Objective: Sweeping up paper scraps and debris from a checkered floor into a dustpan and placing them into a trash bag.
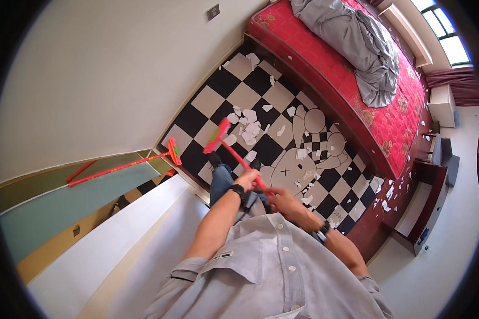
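My left hand [247,179] grips the red handle of a push broom [239,158]. My right hand [286,202] holds the same handle nearer its upper end, close to my waist. The broom's red and green head [216,136] is blurred, and whether it touches the floor I cannot tell. Just beyond it lies a pile of white torn scraps [249,127]. More scraps are scattered over the black-and-beige checkered mat [207,101], which bears a cartoon bear. My shoes stand on the mat below the broom.
A second red broom [121,168] leans at the left, its head by the mat's corner. A bed with a red mattress [383,127] borders the mat, with grey fabric [343,36] heaped on it. Dark furniture [427,203] and fallen scraps [390,193] are at the right.
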### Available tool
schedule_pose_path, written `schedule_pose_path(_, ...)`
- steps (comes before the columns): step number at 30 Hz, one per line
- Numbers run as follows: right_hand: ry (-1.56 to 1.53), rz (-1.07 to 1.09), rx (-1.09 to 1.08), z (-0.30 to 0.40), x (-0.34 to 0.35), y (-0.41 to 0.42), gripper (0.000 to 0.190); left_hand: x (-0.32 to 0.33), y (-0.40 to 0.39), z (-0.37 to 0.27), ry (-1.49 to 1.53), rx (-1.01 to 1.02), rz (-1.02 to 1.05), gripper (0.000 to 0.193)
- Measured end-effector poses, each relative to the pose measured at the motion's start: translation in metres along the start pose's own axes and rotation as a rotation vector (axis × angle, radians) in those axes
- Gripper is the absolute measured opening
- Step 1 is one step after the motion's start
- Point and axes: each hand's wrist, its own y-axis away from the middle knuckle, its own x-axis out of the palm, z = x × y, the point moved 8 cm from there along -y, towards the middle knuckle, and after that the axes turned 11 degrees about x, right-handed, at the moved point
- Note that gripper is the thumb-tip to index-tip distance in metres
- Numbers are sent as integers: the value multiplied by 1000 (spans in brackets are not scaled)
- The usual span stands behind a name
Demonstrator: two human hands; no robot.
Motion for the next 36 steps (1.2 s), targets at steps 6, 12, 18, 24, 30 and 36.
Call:
schedule_pose_path(6,-53,-7,56,-10,-39,86,48,94,30,-7,256,-30,184,8)
schedule_pose_path(12,-146,131,-58,14,-1,45,44,13,23,-45,272,161,-62,6)
schedule_pose_path(18,-194,-102,-226,48,24,-50,41,-29,31,-80,98,143,-40,14)
schedule_pose_path(24,-453,-168,-57,13,29,2,40,4,12,-42,-127,12,158,18)
schedule_pose_path(30,-410,-312,-76,-41,40,67,56,83,65,11,-76,-99,419,10)
schedule_pose_path(36,-295,-290,-127,-43,52,82,57,56,90,2,-192,-87,314,9)
